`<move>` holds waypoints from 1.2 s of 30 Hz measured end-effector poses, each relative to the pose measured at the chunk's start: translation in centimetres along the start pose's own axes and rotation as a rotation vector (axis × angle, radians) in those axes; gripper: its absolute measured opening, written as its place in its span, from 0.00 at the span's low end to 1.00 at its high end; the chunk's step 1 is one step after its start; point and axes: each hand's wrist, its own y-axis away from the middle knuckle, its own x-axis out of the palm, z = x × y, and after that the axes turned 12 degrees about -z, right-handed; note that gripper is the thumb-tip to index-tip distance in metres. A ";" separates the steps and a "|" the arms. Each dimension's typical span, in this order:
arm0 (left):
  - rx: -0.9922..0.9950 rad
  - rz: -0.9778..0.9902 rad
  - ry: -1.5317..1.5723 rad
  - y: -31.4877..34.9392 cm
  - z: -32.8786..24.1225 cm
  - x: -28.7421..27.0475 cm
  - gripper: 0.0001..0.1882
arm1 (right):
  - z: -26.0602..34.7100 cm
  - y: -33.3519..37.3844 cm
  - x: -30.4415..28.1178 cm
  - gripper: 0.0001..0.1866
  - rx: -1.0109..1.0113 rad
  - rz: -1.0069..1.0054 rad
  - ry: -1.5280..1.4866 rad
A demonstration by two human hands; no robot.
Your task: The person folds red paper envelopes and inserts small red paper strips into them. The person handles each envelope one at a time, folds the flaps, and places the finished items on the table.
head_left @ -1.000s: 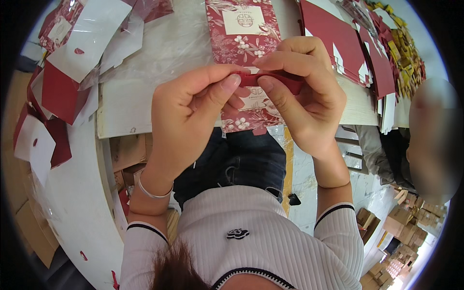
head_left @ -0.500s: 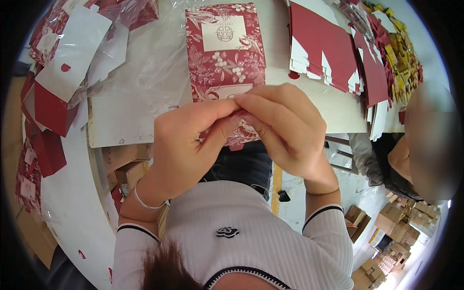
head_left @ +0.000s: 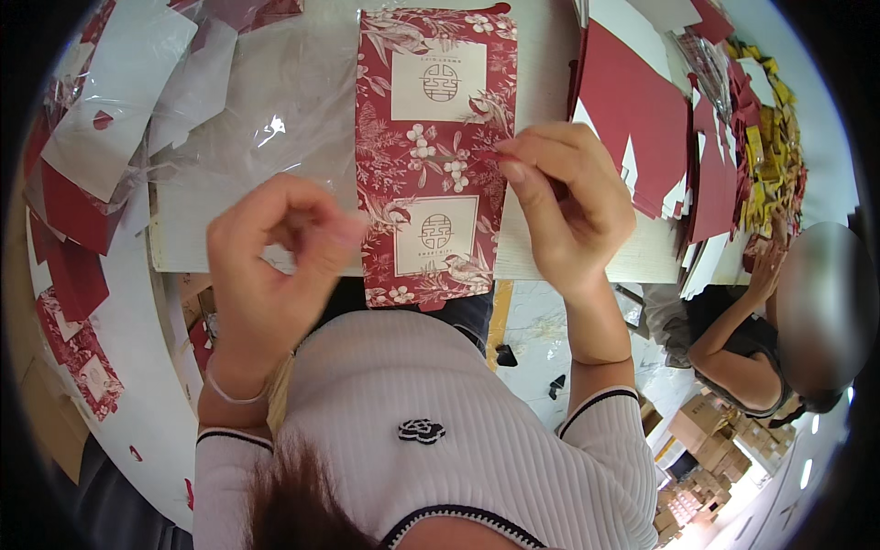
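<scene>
Pinch of right hand (head_left: 573, 211) on small red piece (head_left: 498, 157); left hand (head_left: 266, 270) blurred, curled, any hold impossible to tell. Red floral carton (head_left: 438, 170) between both hands, jutting past table (head_left: 545, 78) edge; red card stack (head_left: 634, 110) right of right hand.

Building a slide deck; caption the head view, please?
Left hand and right hand at either side of a red floral package.

The long red package (head_left: 431, 165) lay patterned face up on the pale tabletop (head_left: 547, 64), its long sides running front to back and its near end extending past the table's front edge. Cream birds, berries and foliage surrounded two pale squares, each bearing a line-drawn emblem. Over its right edge was a small, blurred red piece (head_left: 495, 157).
</scene>
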 end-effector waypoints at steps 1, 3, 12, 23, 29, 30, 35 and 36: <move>-0.138 0.115 -0.083 -0.1 0.7 -1.0 0.10 | -0.1 -0.2 0.4 0.08 0.111 0.017 -0.023; -0.317 0.207 0.181 0.2 0.8 0.2 0.11 | -1.1 -0.1 1.4 0.08 -0.006 0.080 -0.025; -0.605 0.315 0.739 -0.7 2.3 3.8 0.11 | -2.4 0.1 1.8 0.10 -0.328 0.123 0.158; -0.827 0.275 1.216 -0.9 2.4 3.5 0.12 | 0.5 -2.5 1.0 0.10 -0.183 0.471 0.307; -0.871 0.274 1.511 0.2 3.8 5.1 0.15 | 0.1 -4.1 1.6 0.05 0.167 0.529 0.124; -0.831 0.259 1.419 0.2 3.7 5.3 0.16 | -0.1 -4.3 1.5 0.05 0.155 0.571 0.114; -0.460 0.098 0.746 -1.0 3.5 5.5 0.09 | -0.4 -4.7 1.9 0.04 0.123 0.590 0.066; -0.370 0.096 0.690 -1.2 3.5 5.6 0.08 | -0.4 -4.8 1.9 0.04 0.110 0.603 0.064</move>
